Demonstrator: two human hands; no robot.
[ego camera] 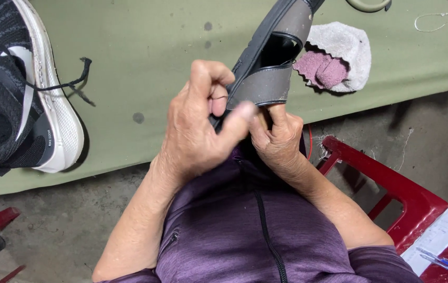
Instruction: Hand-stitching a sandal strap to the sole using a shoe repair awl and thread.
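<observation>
Hand work on a grey slip-on shoe point(273, 57), held up at chest height over the near edge of the table, toe pointing away. Left hand point(195, 128) curled against the heel end, thumb and forefinger pinched together as if on something thin; whether a needle or thread lies between them cannot be told. Right hand point(276, 139) closed round the shoe's heel from below, thumb raised against the grey rear band, steadying it. Step in hand, by judgement: close work at the heel seam, probably stitching or pulling tight. Next move, by judgement: a firm hold by the right hand and a fine, controlled pinch by the left, close to the band's edge.

Surface: olive-green cloth-covered table point(145, 47), spotted with dark marks. At left, a black knit sneaker point(17, 89) with white sole, one lace trailing loose. Beyond the shoe, a white and pink rag point(339, 57); thin wire or thread at far right. Below: bare concrete floor point(61, 230), a red plastic stool point(391, 188) at right bearing papers and a blue pen point(439, 260). Purple zip-up top in foreground.
</observation>
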